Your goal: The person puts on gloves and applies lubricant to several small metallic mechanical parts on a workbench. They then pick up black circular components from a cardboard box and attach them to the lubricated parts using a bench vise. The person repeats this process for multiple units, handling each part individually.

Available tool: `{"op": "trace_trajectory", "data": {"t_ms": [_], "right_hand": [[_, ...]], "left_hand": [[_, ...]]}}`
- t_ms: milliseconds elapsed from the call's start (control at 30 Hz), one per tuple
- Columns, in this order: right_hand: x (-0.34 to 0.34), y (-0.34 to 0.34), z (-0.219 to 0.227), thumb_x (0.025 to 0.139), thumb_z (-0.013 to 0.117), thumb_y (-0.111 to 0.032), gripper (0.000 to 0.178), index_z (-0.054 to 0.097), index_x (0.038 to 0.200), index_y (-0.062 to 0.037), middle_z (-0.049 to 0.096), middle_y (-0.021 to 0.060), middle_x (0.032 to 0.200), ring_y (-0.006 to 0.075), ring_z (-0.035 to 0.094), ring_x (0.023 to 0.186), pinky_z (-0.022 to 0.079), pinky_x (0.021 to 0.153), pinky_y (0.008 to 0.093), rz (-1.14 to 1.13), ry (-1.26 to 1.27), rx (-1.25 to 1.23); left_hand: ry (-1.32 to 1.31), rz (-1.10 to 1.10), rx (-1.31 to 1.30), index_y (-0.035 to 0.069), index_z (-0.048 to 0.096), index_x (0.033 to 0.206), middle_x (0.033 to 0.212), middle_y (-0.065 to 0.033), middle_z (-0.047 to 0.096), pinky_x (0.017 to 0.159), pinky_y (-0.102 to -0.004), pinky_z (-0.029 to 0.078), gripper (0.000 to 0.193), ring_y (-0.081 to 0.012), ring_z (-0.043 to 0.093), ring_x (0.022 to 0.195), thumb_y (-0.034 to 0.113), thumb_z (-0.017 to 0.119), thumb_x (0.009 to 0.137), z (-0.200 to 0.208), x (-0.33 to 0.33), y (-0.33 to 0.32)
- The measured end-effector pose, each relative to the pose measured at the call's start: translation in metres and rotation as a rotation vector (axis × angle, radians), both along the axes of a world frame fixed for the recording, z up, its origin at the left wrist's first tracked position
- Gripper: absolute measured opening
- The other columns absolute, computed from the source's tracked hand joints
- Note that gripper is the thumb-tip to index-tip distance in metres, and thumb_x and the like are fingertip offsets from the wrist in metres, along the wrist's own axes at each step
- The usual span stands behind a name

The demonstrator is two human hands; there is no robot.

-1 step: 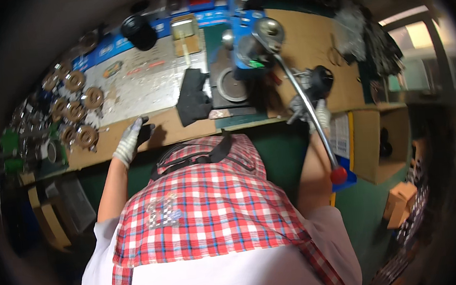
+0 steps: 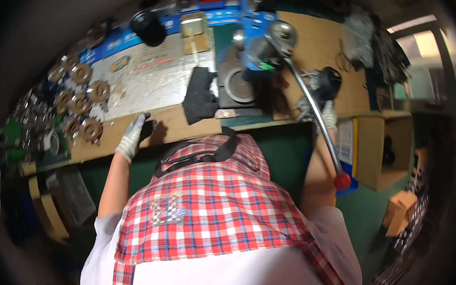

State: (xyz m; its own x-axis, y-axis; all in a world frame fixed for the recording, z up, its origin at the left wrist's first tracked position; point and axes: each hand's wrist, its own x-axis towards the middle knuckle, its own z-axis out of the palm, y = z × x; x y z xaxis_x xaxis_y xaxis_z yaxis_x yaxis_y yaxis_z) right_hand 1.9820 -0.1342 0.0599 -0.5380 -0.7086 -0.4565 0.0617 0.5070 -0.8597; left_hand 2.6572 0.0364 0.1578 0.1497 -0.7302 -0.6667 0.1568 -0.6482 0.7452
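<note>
My left hand [image 2: 134, 135], in a white glove with dark fingertips, hovers over the bench's front edge. Its thumb and fingers are apart and I see nothing held. My right hand [image 2: 328, 116], also gloved, is at the near end of a metal part with a black round cap [image 2: 331, 81] and seems to grip it. The fingers there are mostly hidden behind the part and a long lever. That steel lever [image 2: 311, 100] with a red knob [image 2: 342, 181] slants down from a blue bench press [image 2: 256, 29], passing in front of my right hand. Below the press is a round metal plate [image 2: 239, 85].
Several brown-and-metal rings [image 2: 80, 103] crowd the bench's left side. A black cloth [image 2: 199, 96] lies left of the press, a black cup [image 2: 147, 29] farther back. A cardboard box [image 2: 370, 154] stands right of my right arm. Scissors [image 2: 343, 62] lie on the cardboard sheet.
The whole view has shifted slightly, so the bench and press appear farther right. Both hands keep nearly the same places relative to the bench.
</note>
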Motion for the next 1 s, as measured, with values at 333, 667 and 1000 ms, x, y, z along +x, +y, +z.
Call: {"op": "trace_trajectory", "data": {"t_ms": [333, 667, 1000], "right_hand": [[0.020, -0.022, 0.021, 0.098, 0.057, -0.028, 0.033, 0.055, 0.101, 0.0041, 0.056, 0.0114, 0.087, 0.0240, 0.059, 0.074, 0.051, 0.066, 0.0377, -0.020, 0.123, -0.165], [0.247, 0.145, -0.004, 0.104, 0.051, -0.027, 0.033, 0.057, 0.127, -0.0036, 0.066, 0.0081, 0.092, 0.0124, 0.060, 0.068, 0.054, 0.059, 0.0294, 0.605, 0.054, 0.251], [0.461, -0.030, 0.046, 0.100, 0.051, -0.024, 0.027, 0.064, 0.117, -0.0078, 0.066, 0.0193, 0.114, 0.0382, 0.062, 0.108, 0.049, 0.094, 0.0444, 0.995, 0.763, -0.287]], "left_hand": [[-1.352, 0.376, -0.003, -0.008, 0.034, 0.147, 0.144, -0.0304, 0.047, 0.111, -0.0394, 0.039, 0.090, -0.0397, 0.049, 0.132, 0.034, 0.078, 0.081, -0.064, 0.182, -0.066], [-1.407, 0.043, -0.300, 0.005, 0.063, 0.114, 0.109, -0.0228, 0.066, 0.088, -0.0470, 0.051, 0.042, -0.0424, 0.063, 0.100, 0.015, 0.077, 0.075, -0.064, 0.148, -0.131], [-1.436, -1.119, -0.480, 0.010, 0.052, 0.133, 0.091, -0.0131, 0.068, 0.057, -0.0454, 0.052, 0.040, -0.0264, 0.066, 0.067, 0.010, 0.050, 0.093, -0.107, 0.023, -0.069]]}}
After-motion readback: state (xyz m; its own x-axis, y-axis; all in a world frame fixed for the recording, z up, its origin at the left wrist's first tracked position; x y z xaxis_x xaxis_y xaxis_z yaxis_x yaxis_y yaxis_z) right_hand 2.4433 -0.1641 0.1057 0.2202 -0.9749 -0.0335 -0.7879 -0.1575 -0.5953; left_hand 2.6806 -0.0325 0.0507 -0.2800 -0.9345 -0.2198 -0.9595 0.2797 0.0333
